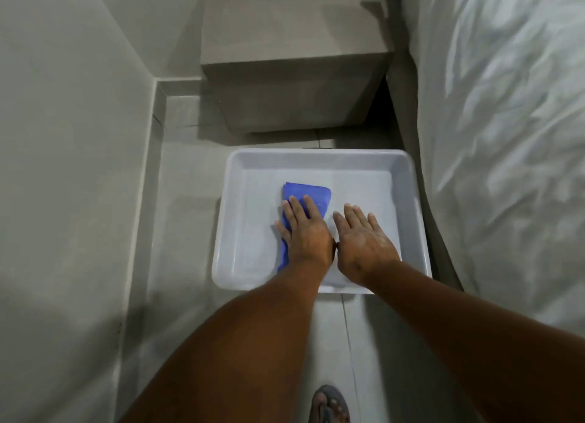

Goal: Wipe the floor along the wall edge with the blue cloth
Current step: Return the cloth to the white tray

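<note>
Bare forearms nearest camera, reaching forward over pale tiled floor. White rumpled bedding fills right side; grey wall left; grey box-shaped cabinet ahead. Shallow white rectangular plastic tray on floor between wall and bed. Folded blue cloth lies inside tray, left part. Left hand flat on cloth, fingers spread, not gripping. Right hand beside it, fingers open, empty. Sandalled foot at bottom edge.

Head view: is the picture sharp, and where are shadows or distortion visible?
Head view: overall soft, a little blurred; the blue cloth and both hands stay readable. Dark shadow lies under the grey cabinet. Wide-angle bending curves the wall and the white bedding. The white tray shows no strong glare.
</note>
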